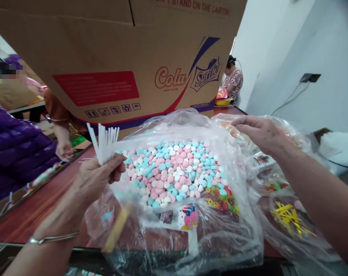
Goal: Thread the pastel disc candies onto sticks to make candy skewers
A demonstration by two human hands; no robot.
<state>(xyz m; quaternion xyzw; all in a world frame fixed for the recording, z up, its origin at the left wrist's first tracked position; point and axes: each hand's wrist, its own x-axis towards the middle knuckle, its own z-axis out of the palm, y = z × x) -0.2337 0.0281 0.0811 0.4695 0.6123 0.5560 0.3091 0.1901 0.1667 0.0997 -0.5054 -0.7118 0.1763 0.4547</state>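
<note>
My left hand is closed round a bundle of white sticks, which point upward. It is beside the left edge of a clear plastic bag spread open on the table. Pink, blue and white round candies fill its middle, with small colourful ring candies at their lower right. My right hand is over another clear bag at the right, fingers loosely stretched to the left, with nothing visible in them. A blurred yellow strip shows at the front bag's left; its kind is unclear.
A large cardboard carton stands behind the bags. Yellow twist-tie-like strips lie in plastic at the right, near a white printed packet. A person in purple, another person's hand and a seated person are nearby.
</note>
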